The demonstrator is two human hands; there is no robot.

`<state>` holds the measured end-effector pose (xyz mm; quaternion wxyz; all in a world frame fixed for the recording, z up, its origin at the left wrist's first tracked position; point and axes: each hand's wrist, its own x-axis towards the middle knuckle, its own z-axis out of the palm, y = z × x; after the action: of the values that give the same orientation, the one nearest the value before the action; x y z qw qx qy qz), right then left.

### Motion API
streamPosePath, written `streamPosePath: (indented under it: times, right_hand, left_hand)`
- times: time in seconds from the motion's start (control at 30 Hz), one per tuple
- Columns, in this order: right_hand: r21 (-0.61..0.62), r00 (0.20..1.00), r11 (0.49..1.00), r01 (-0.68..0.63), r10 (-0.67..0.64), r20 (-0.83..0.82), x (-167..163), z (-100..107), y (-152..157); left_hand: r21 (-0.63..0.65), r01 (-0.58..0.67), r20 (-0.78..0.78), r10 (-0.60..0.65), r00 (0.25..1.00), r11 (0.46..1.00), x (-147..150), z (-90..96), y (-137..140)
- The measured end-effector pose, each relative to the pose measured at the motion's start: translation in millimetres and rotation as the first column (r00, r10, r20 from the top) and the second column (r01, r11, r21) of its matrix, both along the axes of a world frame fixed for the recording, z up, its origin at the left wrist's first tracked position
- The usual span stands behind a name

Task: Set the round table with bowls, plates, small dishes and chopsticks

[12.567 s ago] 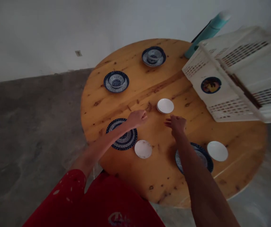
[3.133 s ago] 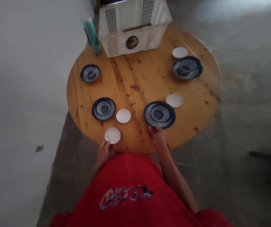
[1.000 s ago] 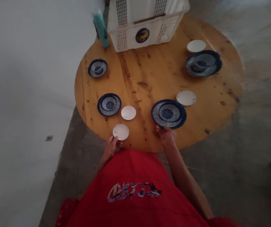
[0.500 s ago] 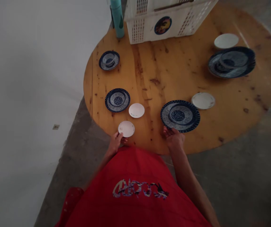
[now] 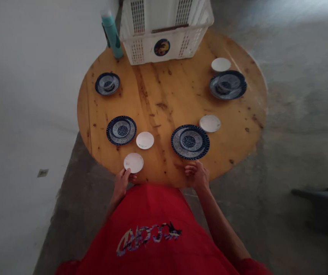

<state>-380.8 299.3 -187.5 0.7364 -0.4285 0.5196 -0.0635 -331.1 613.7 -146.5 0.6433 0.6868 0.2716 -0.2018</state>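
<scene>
My left hand (image 5: 122, 181) grips the near edge of a small white saucer (image 5: 133, 162), thumb on top and fingers beneath, by the front edge of the table. Just beyond it lies a second white saucer (image 5: 145, 140), apart from the hand. My right hand (image 5: 198, 175) holds nothing; its fingers are loosely bent and apart, just short of a large blue-patterned plate (image 5: 175, 147). On that plate sits a smaller blue-patterned dish (image 5: 189, 141). To the left, another blue-rimmed plate (image 5: 111, 136) bears a smaller dish (image 5: 122, 130).
A white perforated crate (image 5: 143, 57) stands at the back of the round wooden table (image 5: 164, 88), beside a turquoise bottle (image 5: 112, 36). Farther off are blue dishes (image 5: 107, 83) and stacked blue dishes (image 5: 240, 89). White dishes (image 5: 221, 64) (image 5: 210, 123) lie at the right.
The view has swung to the right. My right hand has drawn back from the large plate's near edge, its fingers now more bent. My left hand still grips the saucer.
</scene>
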Motion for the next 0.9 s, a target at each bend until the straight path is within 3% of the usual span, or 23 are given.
streamPosePath:
  times: [0.07, 0.13, 0.2, 0.27, 0.43, 0.57, 0.73, 0.9]
  right_hand:
    - [-0.194, 0.997, 0.978, 0.08, -0.076, 0.027, -11.3, -3.2, -25.9]
    - [-0.37, 0.984, 0.911, 0.18, -0.166, 0.071, -10.7, -6.4, -56.8]
    - [-0.469, 0.977, 0.858, 0.211, -0.188, 0.097, 3.1, -8.5, -87.3]
    - [-0.513, 0.984, 0.84, 0.18, -0.148, 0.103, 26.8, -9.4, -112.8]
    - [-0.535, 0.999, 0.844, 0.04, -0.039, 0.013, 94.0, -10.1, -145.1]
    - [-0.458, 0.997, 0.888, -0.039, 0.005, -0.074, 127.5, -14.1, -149.7]
    - [-0.431, 0.992, 0.902, -0.024, -0.033, -0.125, 138.1, -25.5, -152.9]
    - [-0.446, 0.996, 0.894, -0.029, -0.011, -0.088, 134.4, -36.0, -155.6]
  left_hand:
    - [0.003, -0.012, 0.008, 0.012, 1.0, 1.0, -0.6, 0.2, 1.6]
    - [0.004, -0.007, 0.018, 0.007, 1.0, 1.0, -1.8, 0.7, 1.9]
    - [0.009, -0.003, 0.02, 0.003, 1.0, 1.0, -2.8, 1.2, 0.4]
    - [0.013, -0.002, 0.019, 0.002, 1.0, 1.0, -3.4, 1.7, -1.8]
    - [0.021, -0.014, 0.015, 0.014, 1.0, 1.0, -5.2, 4.3, -2.7]
    - [0.031, -0.033, 0.018, 0.032, 0.999, 0.999, -9.8, 4.8, 3.5]
    - [0.049, -0.09, -0.007, 0.09, 0.996, 0.995, -15.4, 0.2, 6.0]
    - [0.045, -0.048, 0.016, 0.047, 0.999, 0.998, -17.7, 1.7, 0.7]
